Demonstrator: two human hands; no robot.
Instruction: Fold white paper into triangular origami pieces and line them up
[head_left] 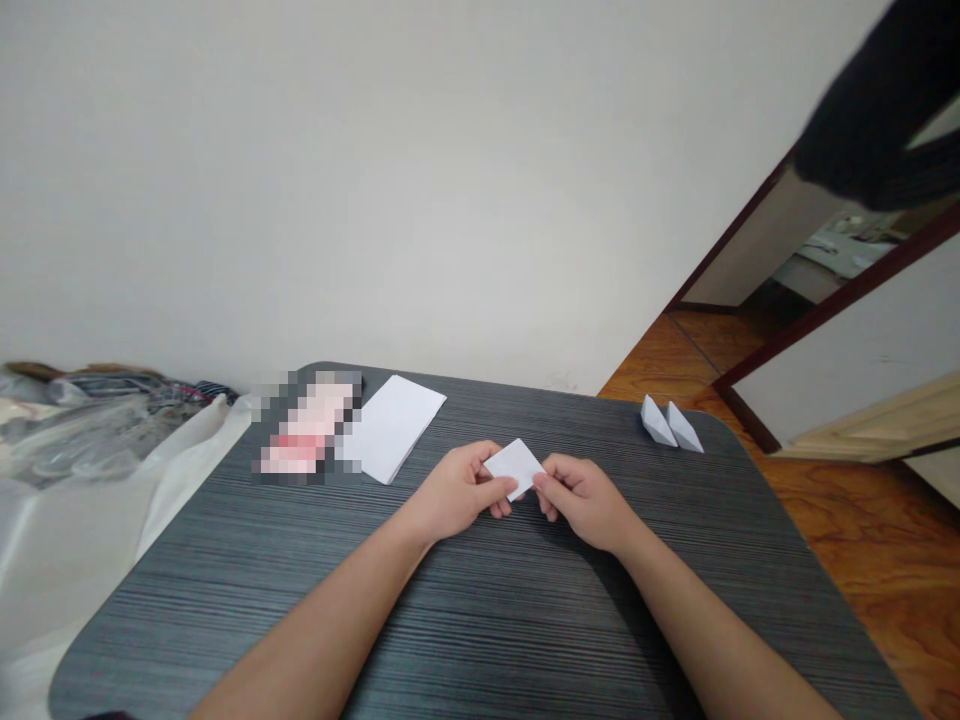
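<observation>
White paper square (516, 467) looked half-folded

Head view: left hand (465, 490) and right hand (585, 500) both had a pinching grip on it, over the counter (450, 630). Two folded shapes (658, 422) sat far right, seemingly finished; flat sheets (397, 425) to the left looked unfolded.

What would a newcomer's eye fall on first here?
Most likely the small white folded-paper square, held by the bare left hand and bare right hand over the dark wood-grained table. Next, two pointed white folded-paper shapes near its far right corner, and a stack of white paper sheets toward its far left.
</observation>
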